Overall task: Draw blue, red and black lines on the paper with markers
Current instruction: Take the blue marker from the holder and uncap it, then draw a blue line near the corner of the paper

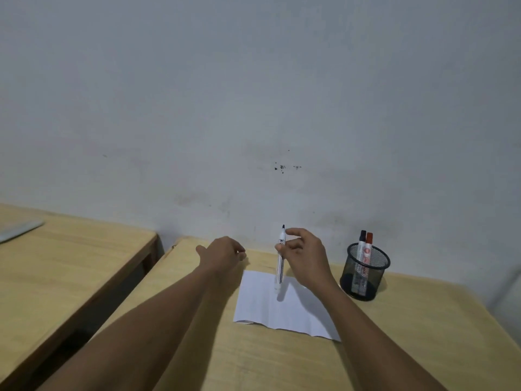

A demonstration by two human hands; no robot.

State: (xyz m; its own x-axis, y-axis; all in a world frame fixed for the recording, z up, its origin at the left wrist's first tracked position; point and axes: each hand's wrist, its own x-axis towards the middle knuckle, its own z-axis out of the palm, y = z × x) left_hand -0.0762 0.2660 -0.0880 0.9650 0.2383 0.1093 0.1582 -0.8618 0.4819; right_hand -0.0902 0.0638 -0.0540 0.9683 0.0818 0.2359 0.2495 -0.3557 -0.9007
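A white sheet of paper (279,306) lies on the wooden table (394,334), with no lines visible on it. My right hand (306,258) holds a white marker (280,270) almost upright above the paper's far edge. Its dark uncapped tip points up and its rear end hangs just over the sheet. My left hand (225,253) hovers left of the marker near the paper's far left corner. Its fingers are curled shut, and anything inside them is hidden. A black mesh cup (365,273) to the right holds a black-capped marker (362,244) and a red-capped marker (369,245).
The table's back edge meets a pale wall (253,108). A second wooden table (56,263) stands to the left across a narrow gap, with a flat grey object (19,230) at its far left.
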